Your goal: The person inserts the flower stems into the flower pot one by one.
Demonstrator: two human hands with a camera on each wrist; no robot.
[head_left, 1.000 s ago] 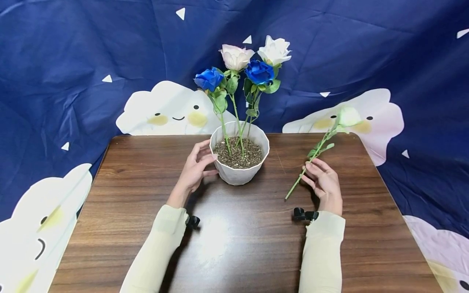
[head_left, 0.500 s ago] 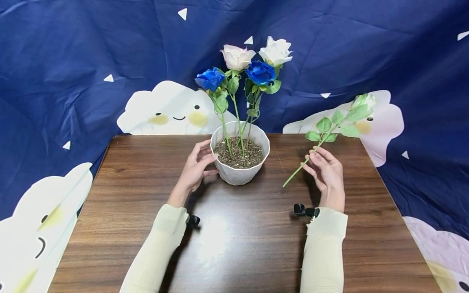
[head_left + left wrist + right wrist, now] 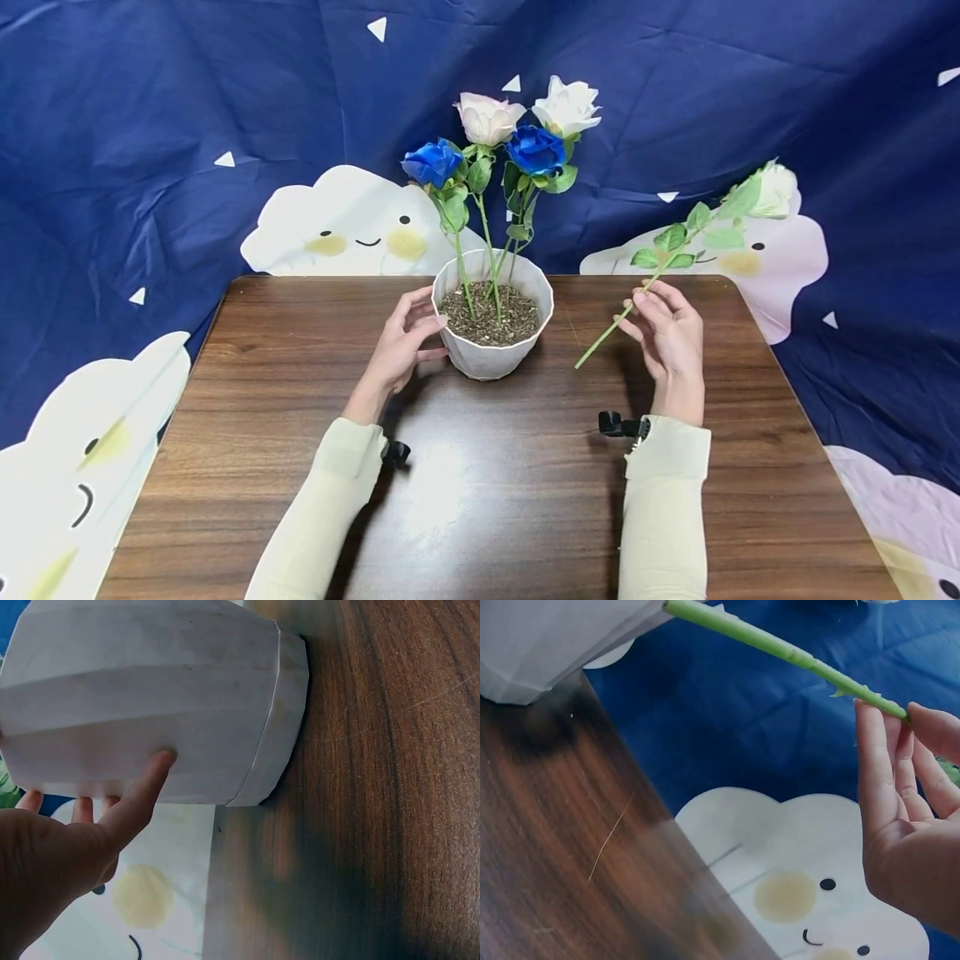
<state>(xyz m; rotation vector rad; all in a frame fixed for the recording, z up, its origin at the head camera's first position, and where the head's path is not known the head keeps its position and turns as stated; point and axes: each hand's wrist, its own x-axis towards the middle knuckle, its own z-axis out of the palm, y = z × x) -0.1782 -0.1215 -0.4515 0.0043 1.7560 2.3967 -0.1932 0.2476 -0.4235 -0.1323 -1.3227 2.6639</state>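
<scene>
A white faceted flower pot, filled with brown soil, stands on the table. Two blue roses, a pale pink rose and a white rose rise from the soil. My left hand holds the pot's left side, thumb in front and fingers reaching behind; its thumb touches the wall in the left wrist view. Right of the pot, my right hand pinches a white rose by its green stem. This rose slants, its bloom up to the right and its bare stem end low toward the pot.
The brown wooden table has its back edge just behind the pot. A dark blue curtain with white clouds hangs behind. A black wrist mount sits at the right cuff, another at the left.
My right hand has moved slightly up and away, tilting the held rose so its bloom swings up to the right and its stem end rises. The left hand and pot stay in place.
</scene>
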